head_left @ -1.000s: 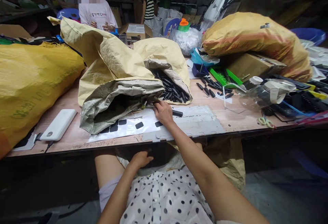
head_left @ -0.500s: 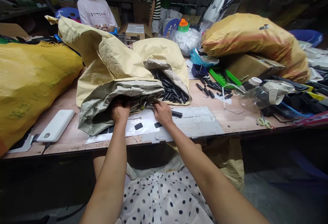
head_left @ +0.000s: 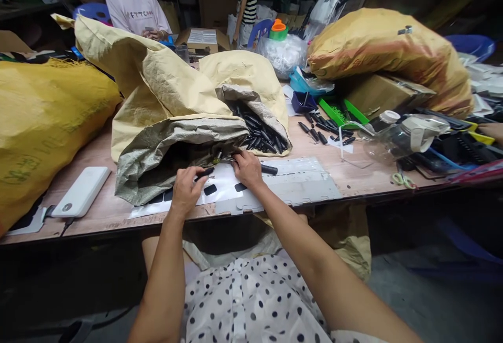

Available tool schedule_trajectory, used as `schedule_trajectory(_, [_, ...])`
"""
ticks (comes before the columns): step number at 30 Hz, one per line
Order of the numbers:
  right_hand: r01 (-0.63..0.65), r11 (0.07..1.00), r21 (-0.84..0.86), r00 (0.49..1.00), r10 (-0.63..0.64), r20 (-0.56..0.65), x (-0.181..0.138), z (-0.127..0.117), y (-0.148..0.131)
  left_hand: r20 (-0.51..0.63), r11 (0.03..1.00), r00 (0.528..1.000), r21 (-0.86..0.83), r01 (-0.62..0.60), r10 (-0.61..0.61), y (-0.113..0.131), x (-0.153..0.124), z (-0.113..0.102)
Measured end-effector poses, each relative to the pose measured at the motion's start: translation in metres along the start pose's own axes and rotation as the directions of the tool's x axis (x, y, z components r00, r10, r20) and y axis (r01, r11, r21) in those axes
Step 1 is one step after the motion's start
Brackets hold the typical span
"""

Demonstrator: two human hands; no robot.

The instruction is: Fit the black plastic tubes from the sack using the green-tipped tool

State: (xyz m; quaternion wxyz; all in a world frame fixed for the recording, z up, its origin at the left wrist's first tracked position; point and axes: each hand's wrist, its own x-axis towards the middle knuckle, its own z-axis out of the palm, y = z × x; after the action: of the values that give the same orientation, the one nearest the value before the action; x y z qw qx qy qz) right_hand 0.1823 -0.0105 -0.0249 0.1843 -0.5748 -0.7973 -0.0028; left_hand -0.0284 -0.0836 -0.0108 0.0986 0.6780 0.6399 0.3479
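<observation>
My left hand [head_left: 185,190] pinches a small black tapered piece [head_left: 205,174] just outside the mouth of the near paper sack [head_left: 145,170]. My right hand [head_left: 247,169] is closed round a rod-shaped tool [head_left: 269,169]. Its black end sticks out to the right of the hand, and a thin metal part points left towards the sack. I cannot make out the tool's exact kind. Under both hands lies a white sheet with black rounded patches [head_left: 210,190], beside a grey board [head_left: 291,188]. A second sack [head_left: 243,68] behind spills many similar black pieces [head_left: 263,133].
A white power bank [head_left: 81,192] lies left, by a yellow sack [head_left: 47,123]. Loose black pieces, a green tray [head_left: 341,112], a clear jug [head_left: 408,136] and scissors [head_left: 404,180] are on the right. People stand across the table; another hand [head_left: 493,132] shows at the right edge.
My left hand has come out of the near sack towards me, now with a black piece in its fingers. My right hand keeps its hold on the tool. The view has shifted slightly.
</observation>
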Motion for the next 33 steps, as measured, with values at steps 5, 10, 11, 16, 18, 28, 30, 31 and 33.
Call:
schedule_trajectory(5, [-0.015, 1.0, 0.001, 1.0, 0.015, 0.022, 0.0, -0.003, -0.001, 0.138, 0.999, 0.989, -0.001, -0.045, 0.045, -0.011, -0.018, 0.009])
schedule_trajectory(10, [-0.044, 0.998, 0.041, 0.997, 0.041, 0.07, 0.005, -0.009, 0.0, 0.155, 0.998, 0.986, -0.002, -0.06, 0.06, -0.014, -0.015, 0.012])
schedule_trajectory(11, [-0.05, 0.998, 0.05, 0.996, 0.046, 0.078, 0.005, -0.011, 0.0, 0.161, 0.998, 0.985, -0.011, -0.058, 0.059, -0.014, -0.014, 0.011])
schedule_trajectory(16, [-0.013, 0.989, 0.146, 0.998, 0.004, 0.064, -0.008, -0.032, -0.007, 0.181, 0.999, 0.983, -0.05, -0.023, 0.031, -0.015, -0.013, 0.008])
schedule_trajectory(18, [0.003, 0.976, 0.216, 0.997, -0.019, 0.072, -0.02, -0.041, -0.012, 0.189, 0.998, 0.982, -0.065, -0.017, 0.029, -0.015, -0.013, 0.009])
schedule_trajectory(28, [0.1, 0.937, 0.335, 0.973, -0.162, 0.163, -0.07, -0.054, -0.032, 0.164, 0.997, 0.986, -0.083, -0.002, 0.016, -0.018, -0.012, 0.012])
schedule_trajectory(30, [0.121, 0.948, 0.296, 0.967, -0.18, 0.18, -0.073, -0.056, -0.036, 0.165, 0.996, 0.986, -0.086, -0.002, 0.016, -0.019, -0.012, 0.013])
schedule_trajectory(31, [0.128, 0.954, 0.27, 0.964, -0.184, 0.193, -0.074, -0.056, -0.037, 0.166, 0.996, 0.986, -0.087, 0.0, 0.014, -0.019, -0.011, 0.013])
schedule_trajectory(33, [0.132, 0.97, 0.206, 0.953, -0.181, 0.242, -0.074, -0.058, -0.04, 0.165, 0.997, 0.986, -0.083, 0.009, 0.005, -0.018, -0.011, 0.014])
